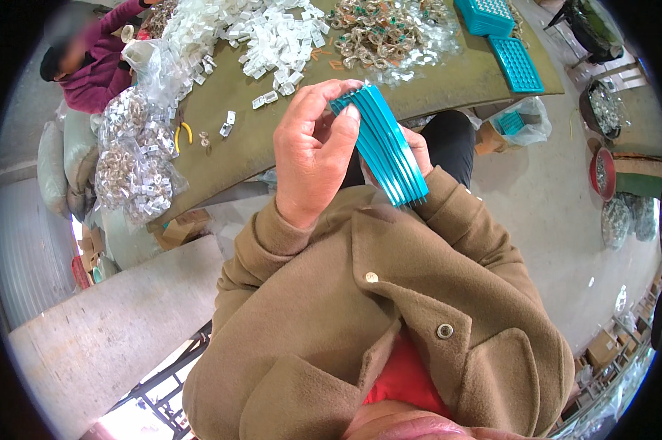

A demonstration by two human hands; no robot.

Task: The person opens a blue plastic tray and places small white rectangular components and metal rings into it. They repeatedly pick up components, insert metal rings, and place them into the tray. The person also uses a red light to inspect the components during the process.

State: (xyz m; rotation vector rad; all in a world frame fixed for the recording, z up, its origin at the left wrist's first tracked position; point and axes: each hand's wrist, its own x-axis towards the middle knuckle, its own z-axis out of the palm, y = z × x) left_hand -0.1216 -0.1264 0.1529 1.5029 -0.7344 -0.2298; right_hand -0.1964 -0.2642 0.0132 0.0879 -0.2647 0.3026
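Holding up a stack of thin blue-green trays (382, 147), the person has it in front of the brown coat (309, 293), near the edge of the green surface (236, 158). The left grip (309, 150) is clamped on the top end of the stack, with the thumb pressed on its near side. The right grip (420, 152) is at the other side, mostly hidden behind the stack, so I cannot tell how its fingers sit. The stack is tilted, and its low end points down to the right.

On the surface is a big pile of clear and white plastic bits (276, 44). Next to it is a pile of brownish rings (375, 33). A blue tray with holes (516, 66) lies at the right end. Yellow pliers (187, 138) lie on the left, near full clear bags (129, 161). Close by is another person's purple sleeve (111, 92).
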